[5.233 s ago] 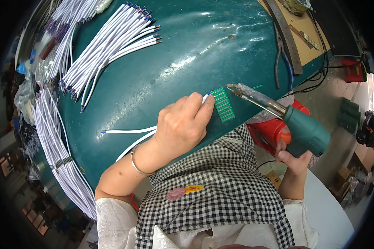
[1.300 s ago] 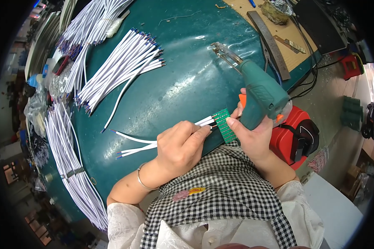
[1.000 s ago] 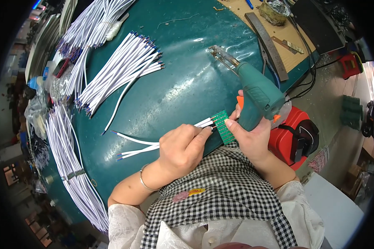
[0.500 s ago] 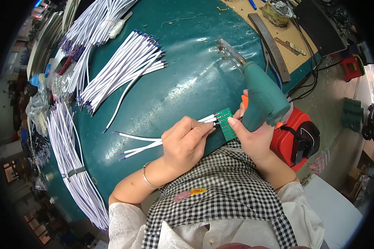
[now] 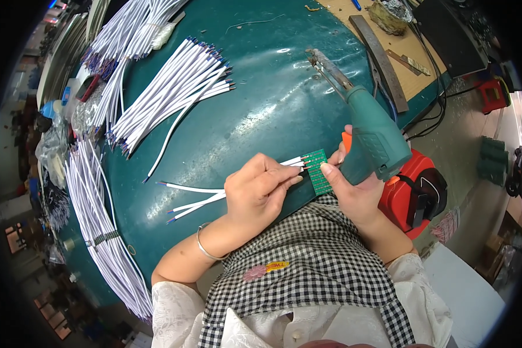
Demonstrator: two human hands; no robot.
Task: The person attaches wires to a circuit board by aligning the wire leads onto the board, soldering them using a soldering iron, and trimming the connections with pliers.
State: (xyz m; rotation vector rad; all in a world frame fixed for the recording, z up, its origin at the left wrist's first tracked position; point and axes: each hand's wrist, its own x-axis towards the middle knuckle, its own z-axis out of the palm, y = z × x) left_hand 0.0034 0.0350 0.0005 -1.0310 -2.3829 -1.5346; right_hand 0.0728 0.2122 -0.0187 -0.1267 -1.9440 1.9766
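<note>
Three or so white cables (image 5: 198,200) are pinched in my left hand (image 5: 256,188), their coloured tips sticking out to the left. On the other side of the fingers, the bare ends meet the left edge of a green circuit board (image 5: 316,181). My right hand (image 5: 356,194) is closed round the handle of a green soldering gun (image 5: 379,130) with an orange trigger, its metal tip pointing up and away from the board. The right thumb also presses on the board's right edge. Fingers under the board are hidden.
Loose white cables (image 5: 171,95) lie fanned on the green table (image 5: 261,110), with a tied bundle (image 5: 101,226) at the left and more cables (image 5: 136,26) behind. A dark metal bar (image 5: 379,64) rests on the brown board at far right. A red stool-like object (image 5: 403,194) stands right of me.
The soldering gun and my right hand have shifted slightly right. The board and the cable ends stay together, and my left hand has barely moved.
</note>
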